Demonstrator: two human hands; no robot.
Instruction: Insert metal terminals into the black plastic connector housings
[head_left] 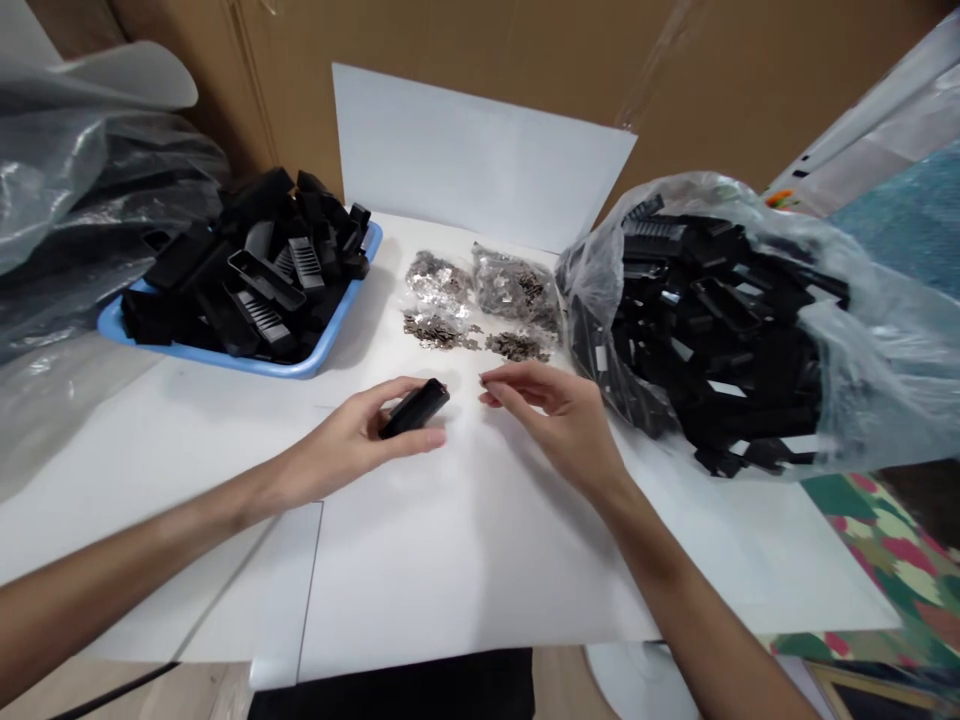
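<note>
Black pieces (266, 280) in blue basket (300, 369)

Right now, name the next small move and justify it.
Probably bring the right hand to the black piece: the left hand holds it, and the right hand's fingertips are drawn close together nearby, a gap between. What they hold, if anything, is unclear.

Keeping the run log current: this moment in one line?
left hand: holds black piece; right hand: pinched, contents unclear; ahead: loose metallic pieces; left: blue tray with black parts; right: clear bag with more
</note>
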